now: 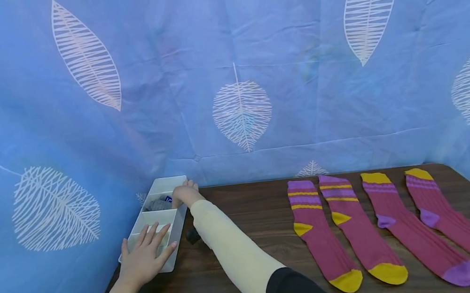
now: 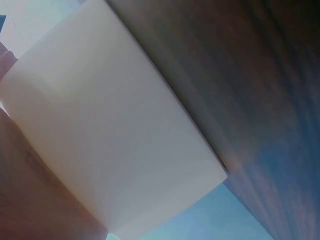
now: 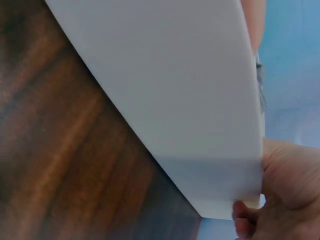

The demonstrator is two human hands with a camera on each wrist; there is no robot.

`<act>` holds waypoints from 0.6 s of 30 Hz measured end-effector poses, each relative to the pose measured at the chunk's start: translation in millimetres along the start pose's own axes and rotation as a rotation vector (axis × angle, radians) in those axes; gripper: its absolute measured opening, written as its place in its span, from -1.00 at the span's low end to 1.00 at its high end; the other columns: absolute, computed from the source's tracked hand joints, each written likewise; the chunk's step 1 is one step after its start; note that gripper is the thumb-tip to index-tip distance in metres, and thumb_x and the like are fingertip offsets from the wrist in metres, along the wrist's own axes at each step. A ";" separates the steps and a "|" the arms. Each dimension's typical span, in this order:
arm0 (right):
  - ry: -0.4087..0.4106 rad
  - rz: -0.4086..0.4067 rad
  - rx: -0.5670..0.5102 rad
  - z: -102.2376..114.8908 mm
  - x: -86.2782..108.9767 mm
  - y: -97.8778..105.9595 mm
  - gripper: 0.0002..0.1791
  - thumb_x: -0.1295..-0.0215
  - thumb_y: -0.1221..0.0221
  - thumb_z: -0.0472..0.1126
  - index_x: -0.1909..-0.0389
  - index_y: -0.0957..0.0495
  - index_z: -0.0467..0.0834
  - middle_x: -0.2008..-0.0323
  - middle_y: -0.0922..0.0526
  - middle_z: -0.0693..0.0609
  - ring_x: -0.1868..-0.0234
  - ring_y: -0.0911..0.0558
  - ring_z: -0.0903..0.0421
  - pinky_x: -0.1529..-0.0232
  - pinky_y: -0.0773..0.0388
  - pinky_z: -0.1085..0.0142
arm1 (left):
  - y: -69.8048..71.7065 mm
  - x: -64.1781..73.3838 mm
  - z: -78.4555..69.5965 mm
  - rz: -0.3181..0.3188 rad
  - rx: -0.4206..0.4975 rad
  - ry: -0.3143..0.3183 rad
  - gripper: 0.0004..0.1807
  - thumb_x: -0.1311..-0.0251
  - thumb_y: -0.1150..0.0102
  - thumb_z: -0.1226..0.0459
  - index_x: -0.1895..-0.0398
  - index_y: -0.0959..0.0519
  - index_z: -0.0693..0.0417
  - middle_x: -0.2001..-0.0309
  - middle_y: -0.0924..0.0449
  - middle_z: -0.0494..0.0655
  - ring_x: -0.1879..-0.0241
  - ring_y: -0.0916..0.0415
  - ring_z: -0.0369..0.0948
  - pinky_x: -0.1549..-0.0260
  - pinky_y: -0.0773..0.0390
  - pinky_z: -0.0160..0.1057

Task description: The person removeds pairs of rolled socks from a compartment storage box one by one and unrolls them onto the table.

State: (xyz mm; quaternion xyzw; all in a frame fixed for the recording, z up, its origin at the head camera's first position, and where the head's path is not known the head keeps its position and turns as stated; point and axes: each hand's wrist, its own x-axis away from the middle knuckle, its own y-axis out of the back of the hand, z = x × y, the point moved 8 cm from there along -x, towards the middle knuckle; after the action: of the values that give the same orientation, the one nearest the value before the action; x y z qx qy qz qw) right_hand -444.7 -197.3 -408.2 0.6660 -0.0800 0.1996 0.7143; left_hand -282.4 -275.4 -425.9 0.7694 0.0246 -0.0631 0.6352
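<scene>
A long white divided box (image 1: 178, 229) sits at the left side of the table, running away from me. My left hand (image 1: 143, 260) lies over its near compartments with fingers spread, the thumb at the right rim. At the far right side, my right hand (image 1: 186, 194) grips the box's rim, fingertips curled outside the wall. In the right wrist view, the curled fingers (image 3: 243, 220) show at the box's far corner. A folded grey sock (image 1: 157, 204) with a small blue label fills a compartment beside the right hand.
Several long maroon socks lie flat on the dark wooden table (image 1: 241, 212) at the right. Two have yellow toes (image 1: 346, 281), the others purple toes (image 1: 461, 273). A blue leaf-patterned cloth (image 1: 290, 98) hangs behind and to the left, close to the box.
</scene>
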 end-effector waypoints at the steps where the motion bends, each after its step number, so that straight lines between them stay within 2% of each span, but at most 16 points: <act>1: 0.021 -0.021 -0.016 -0.7 -0.5 -0.9 -0.41 -0.31 -0.11 0.21 -0.32 -0.39 0.12 -0.48 -0.05 0.08 -0.22 -0.12 0.16 -0.22 -0.17 0.33 | 0.5 -0.1 -0.5 -0.001 0.001 -0.001 -0.23 -0.29 0.16 -0.33 -0.47 -0.24 -0.22 -0.52 -0.07 0.12 -0.51 0.09 0.19 -0.24 0.35 0.56; 4: 0.091 -0.091 -0.054 -3.0 -2.7 -4.1 -0.58 -0.38 -0.04 0.17 -0.15 -0.55 0.11 -0.49 -0.07 0.04 -0.18 -0.13 0.12 -0.17 -0.15 0.26 | 0.9 -0.6 -2.0 0.000 0.004 -0.005 -0.23 -0.29 0.15 -0.33 -0.47 -0.24 -0.22 -0.52 -0.07 0.12 -0.51 0.10 0.19 -0.24 0.35 0.56; 8: 0.143 -0.185 -0.062 -5.3 -5.4 -3.2 -0.68 -0.37 -0.05 0.16 0.10 -0.64 0.10 -0.45 -0.10 0.02 -0.18 -0.13 0.10 -0.11 -0.16 0.25 | -0.4 -1.6 -3.2 0.008 -0.001 -0.003 -0.22 -0.28 0.14 -0.33 -0.48 -0.23 -0.21 -0.52 -0.07 0.13 -0.51 0.10 0.19 -0.24 0.35 0.56; 12: 0.185 -0.277 -0.034 -3.5 -3.7 5.9 -0.71 -0.33 -0.11 0.15 0.47 -0.58 0.09 -0.30 -0.20 0.02 -0.14 -0.14 0.10 -0.04 -0.19 0.26 | -1.7 -1.9 -3.2 0.017 0.001 0.005 -0.21 -0.28 0.13 -0.32 -0.48 -0.22 -0.19 -0.52 -0.06 0.15 -0.52 0.11 0.20 -0.24 0.35 0.56; 15: 0.209 -0.329 -0.028 -1.5 1.1 13.2 -0.67 -0.29 -0.17 0.20 0.55 -0.53 0.10 -0.22 -0.25 0.03 -0.11 -0.16 0.10 0.00 -0.21 0.27 | -1.4 -1.1 -2.2 0.018 0.003 0.008 -0.21 -0.28 0.11 -0.32 -0.48 -0.22 -0.17 -0.52 -0.05 0.17 -0.51 0.12 0.21 -0.24 0.37 0.56; 18: 0.224 -0.357 -0.048 -1.0 7.9 18.8 -0.71 -0.24 -0.20 0.25 0.47 -0.58 0.15 -0.11 -0.28 0.06 -0.05 -0.16 0.11 0.06 -0.19 0.28 | -1.4 0.5 0.4 0.022 0.001 0.011 -0.20 -0.27 0.11 -0.33 -0.49 -0.21 -0.17 -0.52 -0.04 0.17 -0.52 0.14 0.21 -0.23 0.38 0.57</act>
State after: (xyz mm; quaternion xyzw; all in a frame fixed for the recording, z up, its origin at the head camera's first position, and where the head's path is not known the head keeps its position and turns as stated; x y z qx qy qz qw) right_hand -445.1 -194.3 -388.0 0.6259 0.1145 0.1406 0.7585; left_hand -282.1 -275.5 -427.5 0.7702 0.0199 -0.0519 0.6353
